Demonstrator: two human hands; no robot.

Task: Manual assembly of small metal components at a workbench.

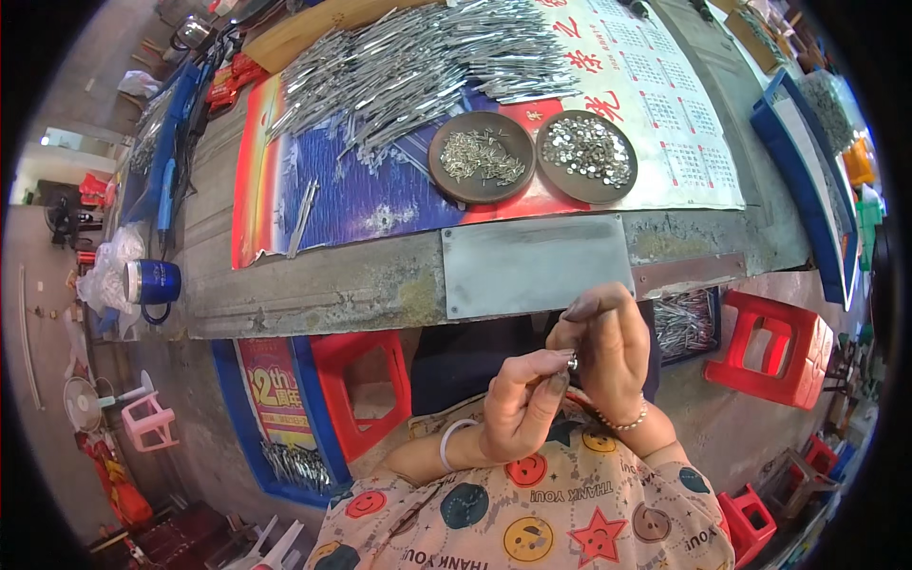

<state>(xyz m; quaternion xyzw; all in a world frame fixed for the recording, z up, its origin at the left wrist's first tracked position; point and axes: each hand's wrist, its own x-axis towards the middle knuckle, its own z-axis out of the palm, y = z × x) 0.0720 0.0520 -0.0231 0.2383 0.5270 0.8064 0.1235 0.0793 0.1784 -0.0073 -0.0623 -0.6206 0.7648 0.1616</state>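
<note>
Just past the table's near edge, over my lap, my left hand (525, 399) is closed in a pinch. A small shiny metal piece (572, 363) shows at its fingertips; its exact kind is too small to tell. Close against it, my right hand (611, 353) is raised with bent fingers pressed together, and whatever they hold is hidden. Beyond both hands, a grey metal plate (537, 266) lies on the table edge. Farther back, one round brown dish (438, 176) holds small metal pins, and a second brown dish (551, 176) holds small shiny discs.
Long thin metal strips (380, 81) lie heaped at the back of the table, on a printed calendar sheet (708, 180). A blue mug (161, 281) stands at the left edge. Red stools (774, 351) and blue trays (245, 418) flank me below the table.
</note>
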